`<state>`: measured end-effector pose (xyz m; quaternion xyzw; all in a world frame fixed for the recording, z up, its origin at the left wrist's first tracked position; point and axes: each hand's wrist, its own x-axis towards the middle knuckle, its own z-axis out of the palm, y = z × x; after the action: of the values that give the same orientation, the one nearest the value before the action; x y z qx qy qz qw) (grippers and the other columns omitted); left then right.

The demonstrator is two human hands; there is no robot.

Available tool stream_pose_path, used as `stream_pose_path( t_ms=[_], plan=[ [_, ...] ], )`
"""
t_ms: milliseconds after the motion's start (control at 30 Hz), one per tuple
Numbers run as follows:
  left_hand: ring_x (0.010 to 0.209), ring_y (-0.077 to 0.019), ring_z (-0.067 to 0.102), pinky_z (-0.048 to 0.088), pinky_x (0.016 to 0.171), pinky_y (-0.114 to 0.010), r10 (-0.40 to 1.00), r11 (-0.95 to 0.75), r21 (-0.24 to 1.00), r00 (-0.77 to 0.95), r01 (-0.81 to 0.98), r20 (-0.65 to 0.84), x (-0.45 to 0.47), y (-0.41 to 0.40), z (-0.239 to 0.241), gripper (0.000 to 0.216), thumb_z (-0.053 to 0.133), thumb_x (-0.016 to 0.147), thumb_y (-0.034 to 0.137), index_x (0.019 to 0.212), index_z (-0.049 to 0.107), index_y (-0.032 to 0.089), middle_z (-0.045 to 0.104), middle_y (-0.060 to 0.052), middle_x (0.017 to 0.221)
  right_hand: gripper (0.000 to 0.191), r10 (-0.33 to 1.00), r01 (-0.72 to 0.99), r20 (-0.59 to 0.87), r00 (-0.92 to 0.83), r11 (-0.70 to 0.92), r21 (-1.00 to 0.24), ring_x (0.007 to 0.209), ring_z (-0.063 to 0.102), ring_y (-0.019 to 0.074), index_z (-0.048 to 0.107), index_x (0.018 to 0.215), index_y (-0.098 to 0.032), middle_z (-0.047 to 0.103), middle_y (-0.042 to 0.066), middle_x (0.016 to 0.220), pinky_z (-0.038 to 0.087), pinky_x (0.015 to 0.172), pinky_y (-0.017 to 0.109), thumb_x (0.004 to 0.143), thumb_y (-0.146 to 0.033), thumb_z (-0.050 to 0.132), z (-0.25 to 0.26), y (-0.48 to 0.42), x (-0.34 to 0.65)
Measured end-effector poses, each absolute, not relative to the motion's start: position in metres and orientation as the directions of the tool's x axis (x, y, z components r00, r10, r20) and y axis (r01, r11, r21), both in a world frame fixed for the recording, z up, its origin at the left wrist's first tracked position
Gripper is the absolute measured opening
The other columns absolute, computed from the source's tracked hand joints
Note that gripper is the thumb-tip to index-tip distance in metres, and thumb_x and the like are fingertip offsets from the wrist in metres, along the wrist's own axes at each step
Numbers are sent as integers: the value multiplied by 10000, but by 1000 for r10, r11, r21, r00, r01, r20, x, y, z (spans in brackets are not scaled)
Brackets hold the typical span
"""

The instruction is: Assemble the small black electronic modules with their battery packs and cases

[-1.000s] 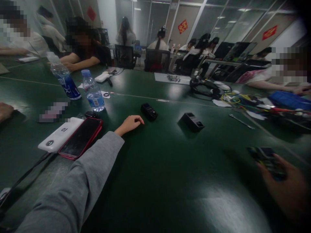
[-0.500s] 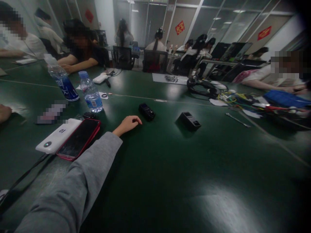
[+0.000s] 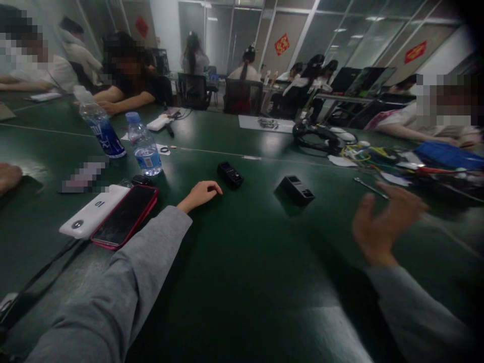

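**Two empty hands over a crowded green bench**

Nearest, the right hand (image 3: 381, 222) hangs blurred above the bench (image 3: 242, 282), fingers spread wide, holding nothing. The left hand (image 3: 200, 194) rests on the bench, fingers loosely curled and empty, just short of a small black device (image 3: 231, 175). Left of its grey sleeve, a red-cased phone (image 3: 125, 215) lies touching a white power bank (image 3: 93, 218). A black open box (image 3: 295, 189) sits between the two hands. Farther back stand two water bottles (image 3: 143, 146), and tangled cables (image 3: 321, 137) lie beyond the box.
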<state>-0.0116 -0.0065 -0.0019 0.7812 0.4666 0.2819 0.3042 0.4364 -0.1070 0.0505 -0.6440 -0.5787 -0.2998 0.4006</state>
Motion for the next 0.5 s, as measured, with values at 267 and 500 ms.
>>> stream_pose_path(
  t_ms=[267,500],
  plan=[
    [941,-168,660,502,904,-355,898,-384,739,410,554,160,-10,-9,1,226,523,838,151,918,727,201,732,-31,1025,413,830,980,544,-119,185,-68,1306,398,364,591,1306,-167,488,179,1397,366,1030,569,964,-315,413,3,-37,339],
    [952,-182,657,506,896,-373,903,-362,748,407,556,135,-10,-6,0,224,528,840,150,928,727,204,727,-33,1029,524,815,981,579,21,96,-171,1251,463,389,474,1424,-111,505,225,1381,422,990,604,960,-349,425,-2,-38,357]
  ],
)
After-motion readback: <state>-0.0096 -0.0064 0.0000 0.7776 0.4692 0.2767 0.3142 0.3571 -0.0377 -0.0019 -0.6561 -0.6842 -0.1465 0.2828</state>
